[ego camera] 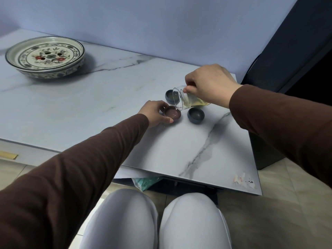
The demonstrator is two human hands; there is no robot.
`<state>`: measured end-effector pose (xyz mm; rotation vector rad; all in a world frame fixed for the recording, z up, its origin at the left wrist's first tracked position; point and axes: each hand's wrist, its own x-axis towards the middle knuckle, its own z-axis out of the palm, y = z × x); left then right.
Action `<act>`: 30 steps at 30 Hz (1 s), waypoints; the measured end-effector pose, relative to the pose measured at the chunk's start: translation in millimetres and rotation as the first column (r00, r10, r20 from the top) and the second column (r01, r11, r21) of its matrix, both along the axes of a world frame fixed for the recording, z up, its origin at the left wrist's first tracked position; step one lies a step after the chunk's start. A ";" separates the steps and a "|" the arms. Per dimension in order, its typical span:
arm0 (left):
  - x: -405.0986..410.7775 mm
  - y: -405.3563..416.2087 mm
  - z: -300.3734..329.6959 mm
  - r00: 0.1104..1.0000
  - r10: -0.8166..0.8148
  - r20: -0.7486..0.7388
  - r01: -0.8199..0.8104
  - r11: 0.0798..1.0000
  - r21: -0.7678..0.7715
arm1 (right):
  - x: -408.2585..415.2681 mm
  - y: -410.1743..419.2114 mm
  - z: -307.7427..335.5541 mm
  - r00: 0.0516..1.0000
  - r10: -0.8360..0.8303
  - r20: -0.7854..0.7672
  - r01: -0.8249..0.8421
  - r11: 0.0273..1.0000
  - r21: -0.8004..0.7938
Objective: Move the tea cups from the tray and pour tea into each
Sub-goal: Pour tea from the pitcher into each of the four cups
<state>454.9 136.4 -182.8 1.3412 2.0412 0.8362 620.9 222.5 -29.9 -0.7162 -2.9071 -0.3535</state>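
Note:
Three small tea cups stand on the marble table (pixel 89 112). My left hand (pixel 154 113) grips the brown cup (pixel 172 114) from its left side. My right hand (pixel 210 85) holds a glass pitcher (pixel 186 100) of yellow tea, tipped sideways with its spout over the brown cup, and liquid shows in that cup. One dark blue-grey cup (pixel 195 115) sits just right of the brown cup with some tea in it. Another dark cup (pixel 170 96) sits behind, partly hidden by the pitcher. The round painted ceramic tray (pixel 45 56) rests far left with no cups on it.
A pale wall runs behind the table. A dark cabinet or curtain (pixel 287 51) stands at the right edge. My knees in light trousers (pixel 158 221) are under the table's near corner. A torn sticker patch (pixel 244 180) marks that corner.

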 end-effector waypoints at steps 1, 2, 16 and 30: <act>-0.1 0.1 0.2 1.000 -0.001 -0.003 0.001 1.000 -0.004 | -0.2 -0.2 0.8 1.000 0.003 0.001 -0.003 1.000 0.007; -0.1 0.0 0.4 1.000 -0.001 -0.006 0.001 1.000 -0.006 | -0.4 -0.4 1.6 1.000 0.005 0.001 -0.005 1.000 0.012; 0.1 0.8 2.7 1.000 0.006 -0.022 -0.006 1.000 -0.020 | -5.1 -0.1 6.4 1.000 -0.003 0.030 0.002 0.999 0.037; 0.2 1.3 3.2 1.000 0.000 -0.009 0.000 1.000 -0.024 | 7.2 9.2 3.9 0.996 -0.049 -0.074 0.045 0.997 -0.056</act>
